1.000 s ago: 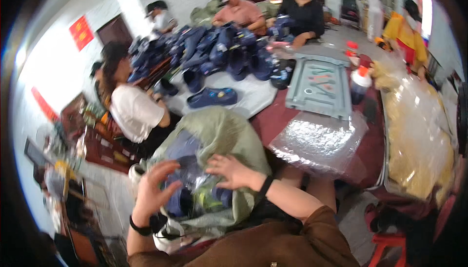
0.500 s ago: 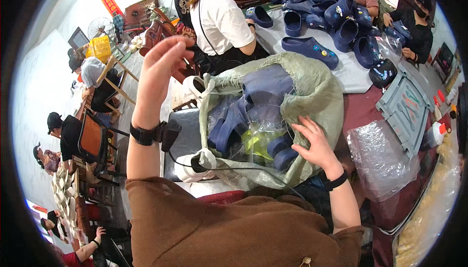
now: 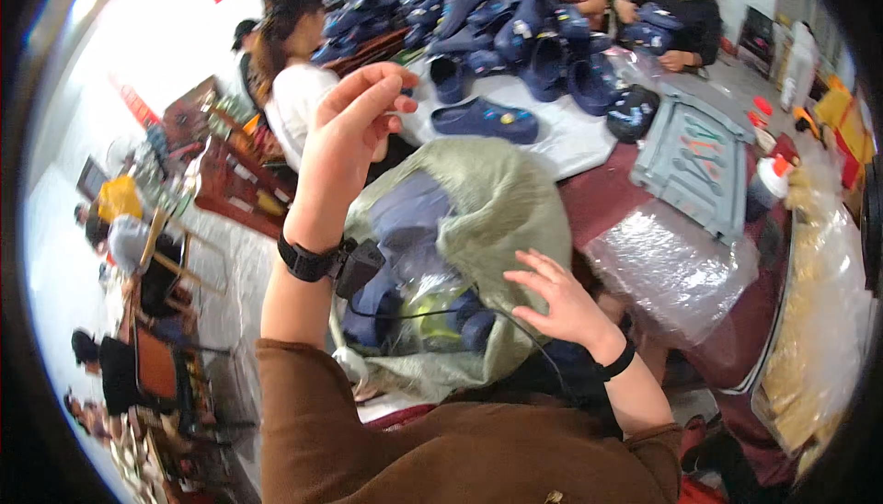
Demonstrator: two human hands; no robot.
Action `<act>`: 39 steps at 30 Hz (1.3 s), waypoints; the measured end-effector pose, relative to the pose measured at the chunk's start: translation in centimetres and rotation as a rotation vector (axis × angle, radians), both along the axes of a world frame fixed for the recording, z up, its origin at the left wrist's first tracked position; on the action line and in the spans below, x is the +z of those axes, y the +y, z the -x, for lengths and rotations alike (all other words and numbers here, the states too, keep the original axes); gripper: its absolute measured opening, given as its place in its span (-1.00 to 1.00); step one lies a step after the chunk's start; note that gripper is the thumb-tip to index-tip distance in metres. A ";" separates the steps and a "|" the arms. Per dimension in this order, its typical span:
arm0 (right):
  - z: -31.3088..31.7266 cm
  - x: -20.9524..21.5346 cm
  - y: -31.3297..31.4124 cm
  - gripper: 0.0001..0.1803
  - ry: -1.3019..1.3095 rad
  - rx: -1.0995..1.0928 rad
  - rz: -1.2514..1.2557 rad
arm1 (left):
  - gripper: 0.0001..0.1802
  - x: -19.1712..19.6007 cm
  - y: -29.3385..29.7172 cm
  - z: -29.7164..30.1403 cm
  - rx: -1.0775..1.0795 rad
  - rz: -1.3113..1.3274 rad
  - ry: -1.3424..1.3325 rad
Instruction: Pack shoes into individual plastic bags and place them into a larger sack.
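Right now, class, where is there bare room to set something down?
Two patches: white surface right of the lone clog, and maroon surface between that, the grey tray and the clear plastic. Crowded: the clog heap and the stuffed green sack.

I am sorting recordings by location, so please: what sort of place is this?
Probably a small footwear workshop or packing room: a large heap of navy clogs, people around it, and an open woven sack holding what looks like more footwear.
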State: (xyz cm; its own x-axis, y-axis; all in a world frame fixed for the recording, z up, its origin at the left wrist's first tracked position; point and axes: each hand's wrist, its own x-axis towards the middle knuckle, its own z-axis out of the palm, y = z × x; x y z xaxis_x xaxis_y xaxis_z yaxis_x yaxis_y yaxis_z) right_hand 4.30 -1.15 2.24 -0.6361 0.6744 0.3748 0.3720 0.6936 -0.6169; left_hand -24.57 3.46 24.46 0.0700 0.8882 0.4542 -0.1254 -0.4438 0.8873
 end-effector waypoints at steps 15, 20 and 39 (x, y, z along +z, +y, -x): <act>-7.5 3.6 -0.3 -0.57 0.595 -0.377 0.305 | -0.83 -9.4 20.3 -13.5 -0.360 0.467 -0.830; -4.7 -0.8 2.8 -0.56 0.810 -0.290 0.675 | -0.88 -12.6 17.5 -27.7 -0.112 0.523 -0.830; -11.4 -0.8 2.2 -0.57 0.616 -0.450 0.542 | -0.44 -19.7 35.0 -17.0 0.712 -0.257 1.146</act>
